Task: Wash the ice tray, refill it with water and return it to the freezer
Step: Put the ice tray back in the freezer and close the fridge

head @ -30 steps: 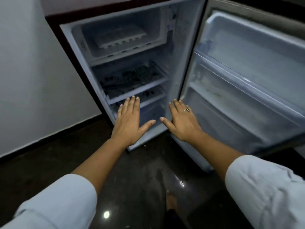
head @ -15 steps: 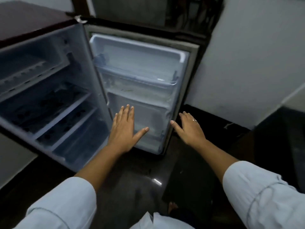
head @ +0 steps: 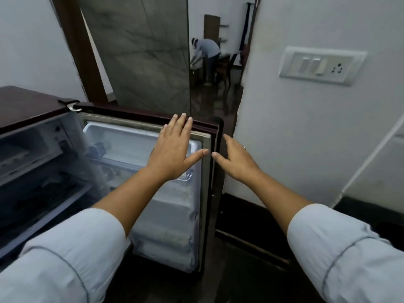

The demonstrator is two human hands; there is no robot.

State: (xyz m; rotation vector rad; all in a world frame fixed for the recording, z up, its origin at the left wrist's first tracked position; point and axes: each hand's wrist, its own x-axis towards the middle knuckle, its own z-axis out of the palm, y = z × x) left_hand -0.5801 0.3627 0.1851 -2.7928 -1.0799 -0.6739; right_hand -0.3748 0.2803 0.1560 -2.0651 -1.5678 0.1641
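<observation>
Small fridge [head: 32,99], dark maroon top: standing with its door [head: 170,217] swung wide open, the white inner shelves facing the camera.

Freezer compartment [head: 37,136], top left of the cabinet: showing blurred.

Ice tray [head: 13,157]: a pale flat shape is lying inside that compartment, too blurred to make out any detail.

Left hand [head: 175,149]: reaching out flat over the upper part of the door, fingers [head: 181,119] straight and close together, tips lying at the door's top edge, thumb spread; holding nothing. Whether it is touching the door cannot be told.

Right hand [head: 236,160]: hovering just beside the door's free edge, fingers straight, thumb pointing toward the left thumb, holding nothing; wearing a ring [head: 244,147].

Both forearms: coming out of pale rolled sleeves [head: 72,259].

Switch plate [head: 321,65]: sitting on the white wall to the right.

Second person [head: 207,51]: bending over in the far room beyond the doorway.
</observation>
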